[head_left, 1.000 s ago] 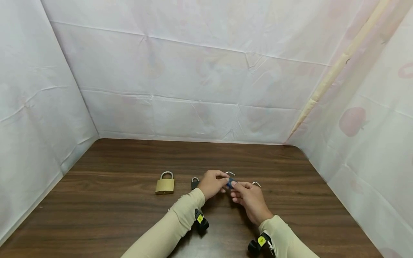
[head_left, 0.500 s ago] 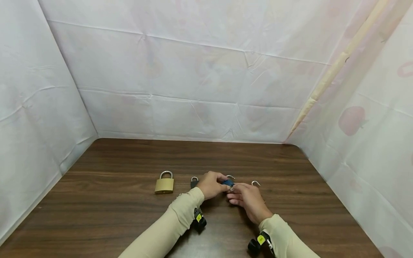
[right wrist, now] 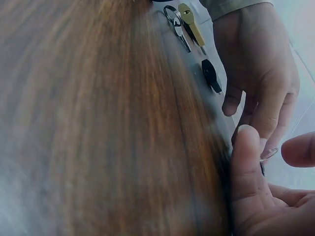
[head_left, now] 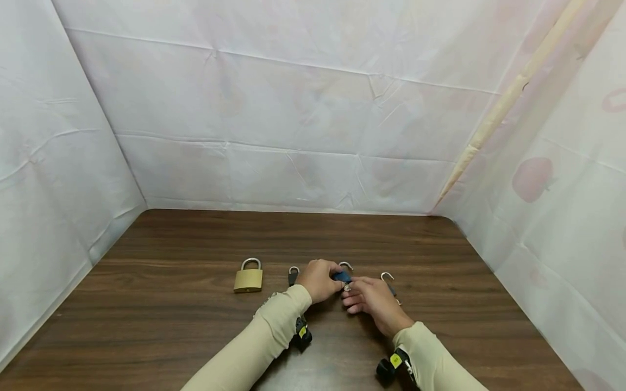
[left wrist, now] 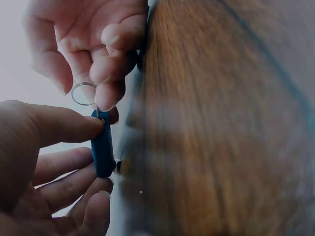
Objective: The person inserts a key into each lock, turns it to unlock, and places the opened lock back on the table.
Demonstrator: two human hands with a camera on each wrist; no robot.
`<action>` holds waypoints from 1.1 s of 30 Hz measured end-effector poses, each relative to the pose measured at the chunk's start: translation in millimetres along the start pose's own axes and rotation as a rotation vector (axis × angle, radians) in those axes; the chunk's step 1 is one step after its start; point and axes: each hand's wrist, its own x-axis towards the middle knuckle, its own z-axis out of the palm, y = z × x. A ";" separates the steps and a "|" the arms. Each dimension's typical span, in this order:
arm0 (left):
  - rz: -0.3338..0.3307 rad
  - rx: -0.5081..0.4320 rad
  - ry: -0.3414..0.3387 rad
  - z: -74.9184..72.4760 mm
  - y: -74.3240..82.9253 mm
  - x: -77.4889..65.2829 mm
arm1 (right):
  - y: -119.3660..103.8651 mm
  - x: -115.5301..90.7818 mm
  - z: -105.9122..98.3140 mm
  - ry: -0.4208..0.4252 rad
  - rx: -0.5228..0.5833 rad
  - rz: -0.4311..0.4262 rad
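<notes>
My left hand point(head_left: 320, 279) pinches a small blue padlock point(head_left: 342, 277) with its shackle sprung, thumb pressed on its body in the left wrist view. At that padlock's end, a key point(left wrist: 98, 106) stands in the lock, with a wire ring point(left wrist: 73, 96) on it. Around the ring lies my right hand point(head_left: 379, 303); its thumb and fingers are parted, with the fingertips right beside the key. Just beyond that hand, a second small padlock point(head_left: 388, 282) with a sprung shackle lies on the table, partly hidden.
On the brown wooden table point(head_left: 161, 326), a large brass padlock point(head_left: 248, 281) stands at left. Between it and my left hand is a small black padlock point(head_left: 292, 277). The right wrist view also shows a ring of keys point(right wrist: 178, 28). White curtains point(head_left: 293, 108) enclose the back and sides.
The blue padlock has turned in my left hand, and the key's ring has come into sight. My right hand has shifted slightly left, uncovering more of the second small padlock.
</notes>
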 end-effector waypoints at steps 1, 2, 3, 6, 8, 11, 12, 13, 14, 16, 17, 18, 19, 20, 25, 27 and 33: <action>0.003 0.030 0.002 -0.5 0.5 -0.2 | 0.0 0.3 -0.4 -0.007 -0.011 0.001; 0.012 0.051 0.002 -0.8 0.9 -0.5 | 0.1 0.6 -0.8 -0.011 -0.023 0.001; 0.019 0.066 0.002 -1.2 1.4 -0.6 | 0.0 1.0 -1.2 -0.015 -0.035 0.001; 0.028 0.083 0.003 -1.5 1.4 -1.1 | 0.0 1.9 -0.6 -0.023 -0.065 -0.002; 0.024 0.080 0.002 -0.7 0.8 -0.9 | -0.5 2.0 0.4 -0.021 -0.079 -0.001; 0.010 0.066 -0.003 0.7 -0.2 -1.1 | -1.1 1.2 2.1 -0.010 -0.095 0.008; 0.008 0.058 -0.006 1.2 -0.6 -1.2 | -1.2 1.0 2.6 -0.003 -0.098 0.012; 0.007 0.052 -0.008 1.3 -0.8 -1.5 | -1.3 0.7 3.1 0.002 -0.101 0.015; 0.007 0.046 -0.010 1.5 -0.9 -1.9 | -1.4 0.4 3.6 0.008 -0.104 0.017; 0.005 0.037 -0.018 1.6 -1.3 -2.3 | -1.1 0.4 4.3 0.015 -0.107 0.019; 0.005 0.039 -0.020 1.4 -1.4 -2.5 | -0.9 0.3 4.6 0.018 -0.108 0.018; 0.003 0.041 -0.023 1.2 -1.6 -2.8 | -0.9 0.0 5.0 0.020 -0.107 0.017; 0.002 0.043 -0.025 1.2 -1.6 -2.7 | -1.0 -0.2 5.0 0.024 -0.107 0.017; 0.002 0.049 -0.025 1.2 -1.6 -2.7 | -0.9 -0.3 5.0 0.026 -0.106 0.016; 0.010 0.057 -0.026 1.6 -3.2 -2.3 | 0.1 -2.6 5.8 0.056 -0.104 0.014; 0.016 0.052 -0.026 1.8 -4.0 -2.9 | 0.2 -3.8 6.6 0.080 -0.101 0.008; 0.041 0.012 0.000 -0.7 -4.0 -6.1 | -1.1 -7.0 9.1 0.135 -0.105 -0.021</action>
